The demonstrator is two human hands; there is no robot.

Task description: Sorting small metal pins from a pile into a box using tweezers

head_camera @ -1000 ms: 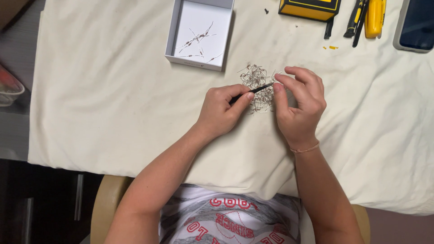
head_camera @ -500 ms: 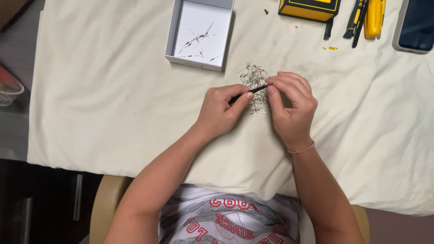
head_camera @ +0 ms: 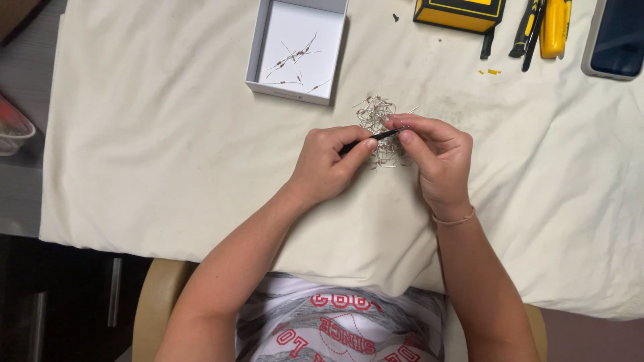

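Two hands meet over a cream cloth [head_camera: 168, 154]. Below the white box [head_camera: 258, 47], the left hand [head_camera: 325, 164] pinches black tweezers [head_camera: 372, 139], tips at the wire pile [head_camera: 377, 114]. The right hand [head_camera: 436, 154] is curled closed, seemingly on one wire; freeing it calls for a gentle pull.

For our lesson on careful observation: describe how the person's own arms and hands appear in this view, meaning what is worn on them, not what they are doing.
Both arms are bare from the hands up to the bottom edge of the picture; no sleeves, gloves or rings show. The right hand has a thin, pale band around its wrist. The left hand and its wrist wear nothing visible.
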